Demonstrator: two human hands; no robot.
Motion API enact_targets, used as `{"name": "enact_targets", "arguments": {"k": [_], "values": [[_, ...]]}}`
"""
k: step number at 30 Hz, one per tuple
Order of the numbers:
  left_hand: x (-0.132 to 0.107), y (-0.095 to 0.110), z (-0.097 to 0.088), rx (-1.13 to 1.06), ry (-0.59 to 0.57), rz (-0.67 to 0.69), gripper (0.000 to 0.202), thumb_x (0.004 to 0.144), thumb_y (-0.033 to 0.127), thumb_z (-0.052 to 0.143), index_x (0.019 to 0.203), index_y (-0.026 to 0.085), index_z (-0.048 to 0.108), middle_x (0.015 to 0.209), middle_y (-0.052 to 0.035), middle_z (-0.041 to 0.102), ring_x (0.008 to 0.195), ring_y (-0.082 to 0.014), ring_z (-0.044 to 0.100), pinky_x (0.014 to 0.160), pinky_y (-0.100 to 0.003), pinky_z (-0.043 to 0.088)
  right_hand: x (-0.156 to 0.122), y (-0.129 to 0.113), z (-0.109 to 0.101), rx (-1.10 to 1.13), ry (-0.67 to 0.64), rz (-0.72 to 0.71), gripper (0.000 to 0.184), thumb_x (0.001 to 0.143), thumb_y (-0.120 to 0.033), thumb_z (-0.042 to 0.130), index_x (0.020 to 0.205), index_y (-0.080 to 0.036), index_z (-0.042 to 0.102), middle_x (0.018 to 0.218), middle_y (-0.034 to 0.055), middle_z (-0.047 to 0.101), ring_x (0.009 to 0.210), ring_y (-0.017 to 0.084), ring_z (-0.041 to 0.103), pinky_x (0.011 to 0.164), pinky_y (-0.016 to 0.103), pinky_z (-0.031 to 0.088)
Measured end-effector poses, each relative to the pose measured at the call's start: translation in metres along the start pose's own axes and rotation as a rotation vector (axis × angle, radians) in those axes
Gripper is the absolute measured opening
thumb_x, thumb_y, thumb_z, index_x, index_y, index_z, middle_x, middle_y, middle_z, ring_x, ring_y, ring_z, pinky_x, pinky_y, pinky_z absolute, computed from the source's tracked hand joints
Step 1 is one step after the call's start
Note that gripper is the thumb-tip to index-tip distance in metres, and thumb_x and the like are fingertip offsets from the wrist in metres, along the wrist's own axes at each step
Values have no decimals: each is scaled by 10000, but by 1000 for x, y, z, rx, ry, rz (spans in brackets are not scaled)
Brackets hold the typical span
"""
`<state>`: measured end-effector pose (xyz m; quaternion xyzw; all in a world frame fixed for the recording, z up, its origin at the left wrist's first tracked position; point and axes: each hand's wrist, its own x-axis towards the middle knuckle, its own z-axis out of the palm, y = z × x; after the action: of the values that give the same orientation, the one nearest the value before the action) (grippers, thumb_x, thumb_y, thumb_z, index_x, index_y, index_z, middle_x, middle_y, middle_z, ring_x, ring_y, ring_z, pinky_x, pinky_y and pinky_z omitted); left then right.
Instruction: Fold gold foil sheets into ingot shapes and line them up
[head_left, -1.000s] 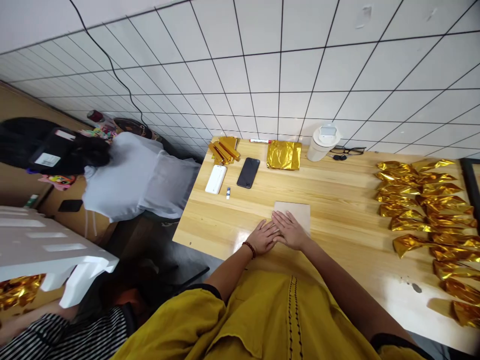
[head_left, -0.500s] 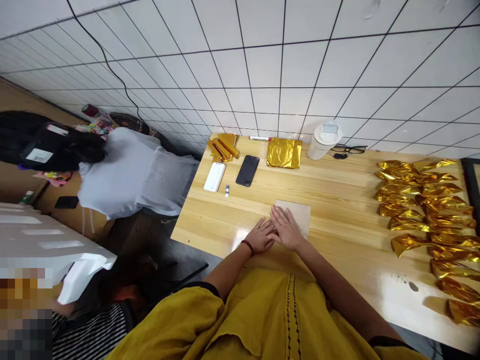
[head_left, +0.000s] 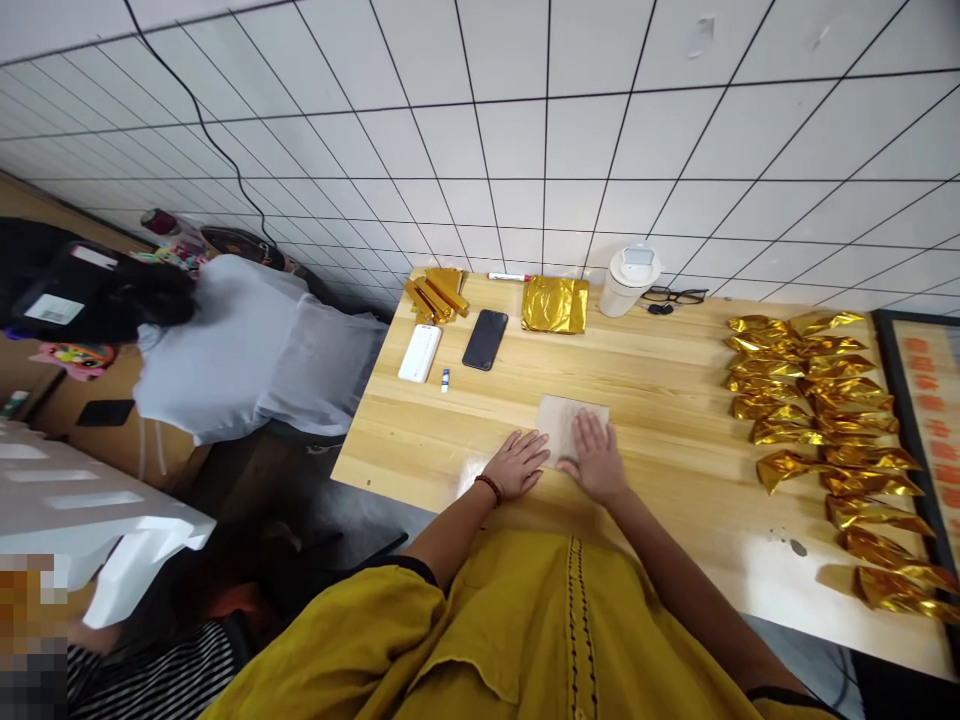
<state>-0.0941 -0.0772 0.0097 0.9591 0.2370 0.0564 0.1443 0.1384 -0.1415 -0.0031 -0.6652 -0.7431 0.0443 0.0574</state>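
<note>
A pale square sheet of paper [head_left: 564,425] lies flat on the wooden table [head_left: 675,400] in front of me. My right hand [head_left: 596,460] rests flat on the sheet's near right part, fingers stretched out. My left hand [head_left: 516,464] lies flat on the table at the sheet's near left corner, fingers spread, a bead bracelet at the wrist. Neither hand holds anything.
Several folded gold foil pieces [head_left: 817,400] lie in rows at the right. A gold foil stack [head_left: 555,304], gold sticks [head_left: 435,295], a black phone [head_left: 484,339], a white power bank [head_left: 420,353], a white cup [head_left: 628,280], glasses [head_left: 679,296] and a red marker [head_left: 510,277] sit at the back. A person in white [head_left: 247,340] bends over at the left.
My hands, which overlapped on the sheet's near edge, have slid apart: the left one to the left, the right one to the right. The view has shifted slightly.
</note>
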Motion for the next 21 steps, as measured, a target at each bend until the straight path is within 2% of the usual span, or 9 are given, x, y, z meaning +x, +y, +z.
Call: {"name": "enact_targets", "arguments": {"k": [2, 4, 9, 12, 17, 19, 21], "values": [[0, 0, 0, -8, -4, -1, 455, 980, 365, 458, 1400, 217, 554, 1578, -84, 410, 1492, -287, 316, 1212, -550, 270, -10, -22, 4, 25, -16, -113, 779, 972, -570, 350, 1539, -37, 329, 1621, 208, 271, 1518, 327, 198, 1224, 558, 46], [0, 0, 0, -14, -5, 0, 457, 982, 371, 452, 1399, 219, 558, 1578, -84, 410, 1492, -282, 316, 1216, -545, 270, -23, -27, 8, 42, -14, -125, 756, 975, -548, 354, 1554, -64, 311, 1616, 193, 296, 1517, 315, 208, 1224, 560, 32], [-1, -2, 3, -23, 15, 4, 445, 987, 362, 441, 1380, 203, 577, 1574, -86, 417, 1489, -281, 322, 1219, -544, 266, -48, 17, 5, 4, 18, 90, 811, 978, -566, 318, 1593, -61, 163, 1622, 198, 274, 1528, 322, 168, 1208, 595, 9], [-1, -1, 3, -16, 21, 7, 445, 991, 363, 431, 1379, 206, 579, 1581, -80, 406, 1491, -281, 318, 1221, -541, 260, -39, 18, 1, 1, -3, 43, 842, 969, -588, 333, 1591, -48, 158, 1626, 207, 257, 1528, 327, 164, 1211, 587, 24], [0, -1, 1, 8, -15, 1, 472, 985, 397, 439, 1404, 213, 560, 1551, -79, 454, 1485, -278, 326, 1224, -532, 256, -6, -23, 5, 56, -42, -239, 807, 971, -600, 347, 1574, -72, 257, 1626, 190, 267, 1514, 301, 225, 1228, 536, 57], [0, -1, 1, 19, -16, -3, 477, 985, 405, 441, 1407, 214, 555, 1557, -73, 446, 1488, -272, 321, 1225, -524, 255, -3, -23, 8, 69, -28, -238, 787, 976, -596, 343, 1575, -90, 264, 1620, 183, 290, 1505, 296, 253, 1226, 542, 53], [-1, -2, 2, 20, -9, -3, 467, 983, 395, 445, 1401, 222, 560, 1576, -66, 418, 1496, -265, 306, 1226, -516, 255, -7, -11, 8, 66, -17, -174, 763, 985, -576, 338, 1580, -106, 253, 1616, 173, 306, 1501, 294, 267, 1224, 554, 50]]}}
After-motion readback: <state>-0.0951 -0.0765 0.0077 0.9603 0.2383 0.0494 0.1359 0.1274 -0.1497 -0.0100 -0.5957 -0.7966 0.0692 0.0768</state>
